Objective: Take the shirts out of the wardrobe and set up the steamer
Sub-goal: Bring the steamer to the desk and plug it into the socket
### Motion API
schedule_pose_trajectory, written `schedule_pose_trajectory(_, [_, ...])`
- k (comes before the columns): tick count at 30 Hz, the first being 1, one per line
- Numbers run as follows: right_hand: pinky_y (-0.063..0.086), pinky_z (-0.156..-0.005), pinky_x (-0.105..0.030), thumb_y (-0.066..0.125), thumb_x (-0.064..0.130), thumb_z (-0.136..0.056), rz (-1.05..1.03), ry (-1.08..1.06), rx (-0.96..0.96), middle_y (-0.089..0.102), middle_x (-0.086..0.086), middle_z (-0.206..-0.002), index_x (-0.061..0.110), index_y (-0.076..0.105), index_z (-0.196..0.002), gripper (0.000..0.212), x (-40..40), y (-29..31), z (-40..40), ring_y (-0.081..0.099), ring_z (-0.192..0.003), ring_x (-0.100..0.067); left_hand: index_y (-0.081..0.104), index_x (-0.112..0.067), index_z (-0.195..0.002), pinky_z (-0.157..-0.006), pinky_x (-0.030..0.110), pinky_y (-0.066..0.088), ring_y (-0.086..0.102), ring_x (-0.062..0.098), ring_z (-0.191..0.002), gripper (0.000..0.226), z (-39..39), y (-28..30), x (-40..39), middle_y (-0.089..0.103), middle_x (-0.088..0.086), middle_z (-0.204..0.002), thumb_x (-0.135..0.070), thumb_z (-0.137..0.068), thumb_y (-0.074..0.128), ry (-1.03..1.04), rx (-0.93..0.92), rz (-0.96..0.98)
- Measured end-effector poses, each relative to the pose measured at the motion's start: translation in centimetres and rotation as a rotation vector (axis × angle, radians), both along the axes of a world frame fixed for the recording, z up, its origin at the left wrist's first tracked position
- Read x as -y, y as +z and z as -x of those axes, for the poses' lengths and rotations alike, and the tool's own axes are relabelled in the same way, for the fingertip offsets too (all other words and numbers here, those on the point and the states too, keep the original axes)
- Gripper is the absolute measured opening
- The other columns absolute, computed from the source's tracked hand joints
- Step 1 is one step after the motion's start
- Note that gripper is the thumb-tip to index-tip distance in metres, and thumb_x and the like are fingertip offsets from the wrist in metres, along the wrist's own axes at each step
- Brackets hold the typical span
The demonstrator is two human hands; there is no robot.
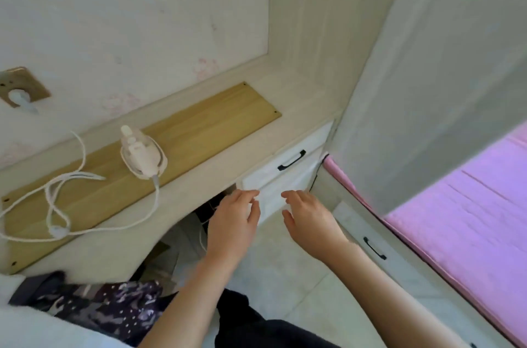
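Writing: none legible anywhere.
Steamer (142, 155): white, upright on wooden board (199, 131) atop the desk (299, 97); cord (57, 199) looped loosely to its left.
Drawers: white drawer (288, 174), black handle (291, 160), closed; contents hidden.
Left hand (232, 222): fingers loosely spread, holding nothing.
Right hand (309, 215): likewise empty, in front of drawer.
Surroundings: pink bed (470, 205) right; wall socket (21, 88) left.

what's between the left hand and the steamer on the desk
Nothing visible. The left hand is open, off the desk's front edge, and the steamer stands up and to its left on the wooden panel. Only its own cord trails across the bare desk between them.
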State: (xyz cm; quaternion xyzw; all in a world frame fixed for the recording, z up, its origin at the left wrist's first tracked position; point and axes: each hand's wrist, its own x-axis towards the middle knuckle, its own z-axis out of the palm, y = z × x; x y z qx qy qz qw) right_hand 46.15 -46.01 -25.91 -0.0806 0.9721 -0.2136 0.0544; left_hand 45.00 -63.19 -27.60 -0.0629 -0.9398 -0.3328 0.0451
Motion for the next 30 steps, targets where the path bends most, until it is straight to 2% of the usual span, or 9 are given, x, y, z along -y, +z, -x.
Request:
schedule_pose_trajectory(6, [0.042, -0.096, -0.032, 0.043, 0.027, -0.099, -0.062, -0.273, 0.056, 0.055, -0.004, -0.13, 0.015, 0.043, -0.137, 0.04, -9.9, -0.1, -10.7, 0.048, -0.121, -0.023, 0.061, -0.024, -0.124, -0.087, 0.03, 0.05, 0.057, 0.011, -0.108, 0.03, -6.0, -0.9, -10.9, 0.064, -0.009, -0.116, -0.028, -0.098, 0.046, -0.303, 0.106, 0.034])
schedule_pose_trajectory(10, [0.039, -0.1, -0.031, 0.042, 0.026, -0.099, -0.082, -0.438, 0.101, 0.055, -0.004, -0.13, 0.015, 0.042, -0.137, 0.04, -14.4, -1.0, -16.7, 0.047, -0.122, -0.023, 0.061, -0.023, -0.124, -0.083, 0.023, 0.049, 0.057, 0.009, -0.105, 0.03, -7.9, -0.9, -17.3, 0.065, -0.008, -0.113, -0.025, -0.098, 0.047, -0.513, 0.089, 0.092])
schedule_pose_trajectory(14, [0.038, -0.098, -0.03, 0.04, 0.024, -0.099, -0.076, -0.602, 0.136, 0.056, -0.005, -0.126, 0.013, 0.043, -0.136, 0.038, -17.5, -1.9, -20.1, 0.047, -0.119, -0.025, 0.062, -0.024, -0.12, -0.08, 0.032, 0.052, 0.057, 0.012, -0.1, 0.028, -8.9, -1.1, -22.9, 0.065, -0.007, -0.109, -0.024, -0.096, 0.047, -0.672, 0.1, 0.152])
schedule_pose_trajectory(18, [0.036, -0.1, -0.03, 0.038, 0.021, -0.1, -0.079, -0.704, 0.165, 0.056, -0.007, -0.123, 0.008, 0.046, -0.133, 0.036, -20.6, -2.2, -21.8, 0.047, -0.118, -0.027, 0.062, -0.024, -0.118, -0.08, 0.037, 0.051, 0.055, 0.016, -0.1, 0.027, -9.2, -1.5, -28.0, 0.065, -0.006, -0.104, -0.023, -0.096, 0.048, -0.77, 0.148, 0.168])
schedule_pose_trajectory(23, [0.027, -0.112, -0.031, 0.043, 0.018, -0.096, -0.058, -0.865, 0.175, 0.06, -0.012, -0.119, 0.005, 0.053, -0.125, 0.033, -25.5, -4.2, -22.0, 0.044, -0.129, -0.029, 0.065, -0.025, -0.11, -0.083, 0.038, 0.051, 0.057, 0.015, -0.099, 0.023, -7.8, -3.2, -34.2, 0.066, -0.007, -0.101, -0.024, -0.093, 0.049, -0.838, 0.213, 0.164])
schedule_pose_trajectory(26, [0.031, -0.109, -0.031, 0.043, 0.019, -0.095, -0.03, -0.905, 0.22, 0.06, -0.01, -0.118, 0.007, 0.053, -0.123, 0.032, -28.7, -4.9, -20.9, 0.046, -0.124, -0.027, 0.067, -0.023, -0.105, -0.083, 0.037, 0.051, 0.059, 0.015, -0.097, 0.02, -6.3, -3.8, -37.6, 0.069, -0.006, -0.1, -0.021, -0.093, 0.052, -0.873, 0.179, 0.145])
schedule_pose_trajectory(30, [0.038, -0.097, -0.033, 0.041, 0.019, -0.095, 0.007, -0.961, 0.292, 0.058, -0.009, -0.115, 0.008, 0.051, -0.12, 0.029, -34.3, -5.1, -18.2, 0.048, -0.114, -0.027, 0.068, -0.02, -0.107, -0.084, 0.037, 0.051, 0.061, 0.017, -0.097, 0.02, -3.1, -3.4, -43.3, 0.071, -0.002, -0.101, -0.02, -0.092, 0.054, -0.924, 0.148, 0.148])
